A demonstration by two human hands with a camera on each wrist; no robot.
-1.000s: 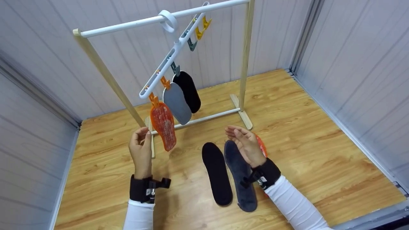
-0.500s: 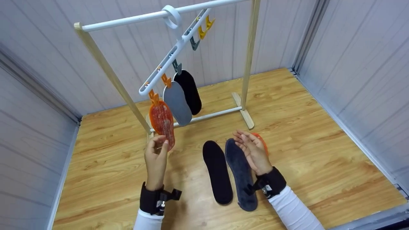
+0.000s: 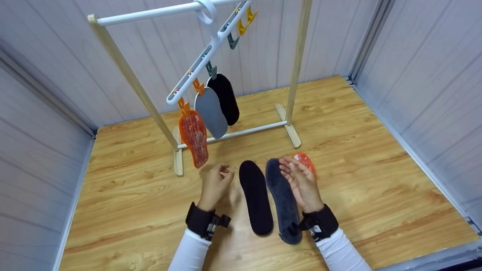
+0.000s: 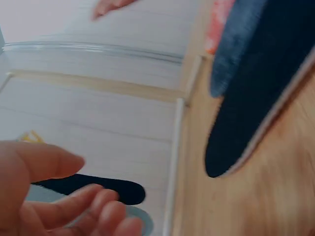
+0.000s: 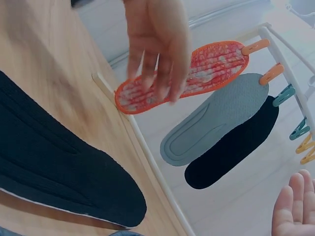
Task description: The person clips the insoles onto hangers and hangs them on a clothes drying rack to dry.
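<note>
A wooden-framed drying rack (image 3: 297,71) stands at 12 o'clock on the wooden floor (image 3: 357,180), with a white clip hanger (image 3: 205,56) hooked over its white top rail. Three insoles are clipped to the hanger: an orange one (image 3: 194,137), a grey one (image 3: 210,111) and a black one (image 3: 226,98).

On the floor lie a black insole (image 3: 256,197), just beside it a dark grey insole (image 3: 282,199), and at 1 o'clock from the right hand an orange insole (image 3: 305,162), partly hidden by the fingers.

The left hand (image 3: 215,184) is seen loosely curled and empty, near the black insole's toe. The right hand (image 3: 299,180) is held open, palm up, above the grey one, holding nothing.

Risks are judged as follows: the light rack could be knocked, the hanger slid along its rail, or a hanging insole pulled from its clip. The floor insoles lie close together, so a neighbour could be dragged along.
</note>
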